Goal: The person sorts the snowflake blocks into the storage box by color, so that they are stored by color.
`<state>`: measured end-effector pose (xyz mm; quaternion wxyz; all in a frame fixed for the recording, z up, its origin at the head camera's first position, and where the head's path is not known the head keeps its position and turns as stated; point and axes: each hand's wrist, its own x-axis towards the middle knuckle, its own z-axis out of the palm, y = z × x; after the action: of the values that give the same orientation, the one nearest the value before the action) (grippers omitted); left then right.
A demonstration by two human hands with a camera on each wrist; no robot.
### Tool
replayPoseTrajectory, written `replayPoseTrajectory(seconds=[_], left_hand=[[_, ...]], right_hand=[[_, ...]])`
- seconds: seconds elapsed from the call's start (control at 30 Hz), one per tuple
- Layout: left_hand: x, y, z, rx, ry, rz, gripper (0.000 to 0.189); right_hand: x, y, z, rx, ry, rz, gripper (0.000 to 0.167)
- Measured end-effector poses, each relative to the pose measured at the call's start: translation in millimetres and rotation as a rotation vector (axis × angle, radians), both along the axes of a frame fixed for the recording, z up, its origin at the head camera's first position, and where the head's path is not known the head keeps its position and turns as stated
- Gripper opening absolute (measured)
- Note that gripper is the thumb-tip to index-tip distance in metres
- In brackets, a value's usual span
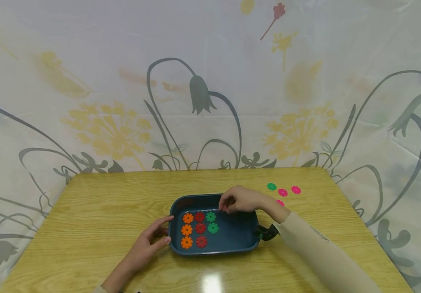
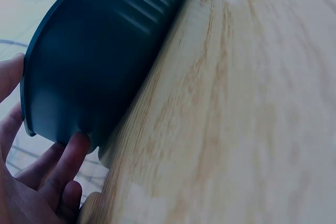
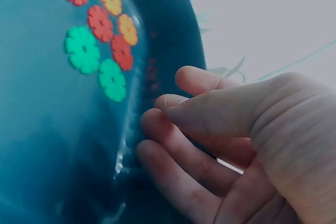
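Note:
My left hand (image 1: 147,243) holds the left end of a dark blue plastic tray (image 1: 229,243), with fingers at its rim and against its outer wall. In the left wrist view, fingertips (image 2: 79,142) press on the tray's side. My right hand (image 1: 240,199) hangs over the tray's back right part, fingers loosely bent and the thumb near the index finger. No piece shows between them in the right wrist view. Notched flower-shaped discs lie flat inside in columns: orange discs (image 1: 186,230), red discs (image 1: 200,228) and two green discs (image 1: 213,228).
On the wooden table (image 1: 115,203), beyond the tray at the back right, lie a loose green disc (image 1: 271,186) and several pink discs (image 1: 296,190). A black device (image 1: 268,232) sits beneath the right sleeve (image 1: 316,244). Behind the table hangs a flower-patterned cloth (image 1: 210,134).

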<state>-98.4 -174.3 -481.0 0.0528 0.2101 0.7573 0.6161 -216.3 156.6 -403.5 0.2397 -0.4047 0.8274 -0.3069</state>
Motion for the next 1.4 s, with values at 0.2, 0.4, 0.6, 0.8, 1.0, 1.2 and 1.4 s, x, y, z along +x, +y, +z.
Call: replayPoseTrajectory(seconds=[0.2, 0.4, 0.6, 0.8, 1.0, 1.2, 1.4], left_hand=[[-0.1, -0.6, -1.2, -0.005, 0.011, 0.006, 0.05], [-0.4, -1.3, -3.3, -0.019, 0.004, 0.014, 0.05], [-1.1, -1.6, -5.3, -0.019, 0.013, 0.001, 0.051], [-1.7, -1.2, -5.6, -0.017, 0.019, -0.006, 0.051], [-1.4, -0.7, -3.8, -0.011, 0.005, 0.0, 0.05], [-0.4, -0.9, -2.2, -0.012, -0.007, 0.005, 0.05], [-0.9, -0.9, -3.4, -0.026, -0.008, 0.021, 0.049]], right_hand=[[1.2, 10.7, 5.4, -0.049, -0.021, -0.038, 0.016], [0.0, 21.4, 6.6, -0.091, -0.015, -0.089, 0.016], [-2.6, 37.1, 8.6, -0.132, 0.013, -0.154, 0.014], [-4.3, 58.8, 11.2, -0.161, 0.028, -0.248, 0.013], [-8.2, 82.7, 6.6, -0.249, -0.062, -0.359, 0.015], [-14.0, 104.6, -1.6, -0.294, -0.052, -0.476, 0.018], [-16.3, 116.5, -8.7, -0.306, -0.035, -0.582, 0.022]])
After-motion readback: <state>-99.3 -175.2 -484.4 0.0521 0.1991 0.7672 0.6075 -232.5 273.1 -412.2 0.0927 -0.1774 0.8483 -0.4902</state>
